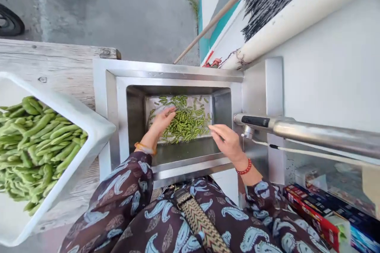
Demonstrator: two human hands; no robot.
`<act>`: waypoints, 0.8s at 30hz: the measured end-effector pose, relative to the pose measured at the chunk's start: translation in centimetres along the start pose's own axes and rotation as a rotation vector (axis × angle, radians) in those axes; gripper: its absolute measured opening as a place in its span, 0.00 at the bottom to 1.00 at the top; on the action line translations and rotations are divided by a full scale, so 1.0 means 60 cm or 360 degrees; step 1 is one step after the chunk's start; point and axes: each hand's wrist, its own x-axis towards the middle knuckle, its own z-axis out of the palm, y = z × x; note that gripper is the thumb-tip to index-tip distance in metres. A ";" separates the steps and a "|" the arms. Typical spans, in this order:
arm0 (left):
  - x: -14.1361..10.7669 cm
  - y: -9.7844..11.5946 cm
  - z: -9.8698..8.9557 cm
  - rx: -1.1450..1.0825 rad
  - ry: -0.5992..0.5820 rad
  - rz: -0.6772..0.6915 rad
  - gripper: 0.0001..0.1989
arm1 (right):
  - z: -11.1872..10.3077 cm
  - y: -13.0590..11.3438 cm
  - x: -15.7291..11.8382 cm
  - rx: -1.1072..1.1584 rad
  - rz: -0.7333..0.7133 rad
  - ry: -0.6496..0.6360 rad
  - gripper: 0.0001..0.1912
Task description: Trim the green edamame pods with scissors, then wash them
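Green bean pods [187,124] lie heaped and scattered over the bottom of a stainless steel sink [178,159], apparently in water. My left hand [162,121] is over the left part of the heap, its fingers stretched to the right and the thumb apart. At the right side of the basin is my right hand [227,141], fingers extended leftward and thumb a little apart, with nothing visible in it. Neither hand clearly grips a pod. Whether the left fingertips touch the pods is hard to tell.
A white plastic tub [99,128] of larger-looking bean pods [44,138] stands on a wooden board [68,57] at left. A metal faucet [255,121] reaches in from the right. A wooden pole [219,16] leans behind the sink. Boxes [314,213] lie at lower right.
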 end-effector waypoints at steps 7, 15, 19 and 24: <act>-0.061 0.028 -0.003 -0.0299 -0.0065 -0.0216 0.25 | -0.085 -0.002 -0.050 -0.0613 -0.0020 0.0362 0.26; -0.041 0.001 -0.009 0.0003 0.0039 -0.0273 0.19 | -0.030 -0.018 -0.035 -0.0622 -0.0147 -0.0286 0.24; -0.017 -0.026 -0.020 0.0188 0.0170 -0.0290 0.15 | 0.050 0.009 -0.009 -0.0171 -0.0083 -0.0541 0.23; 0.002 -0.055 -0.033 0.0312 0.0234 -0.0344 0.13 | 0.101 0.061 0.023 -0.0055 0.0296 -0.0470 0.23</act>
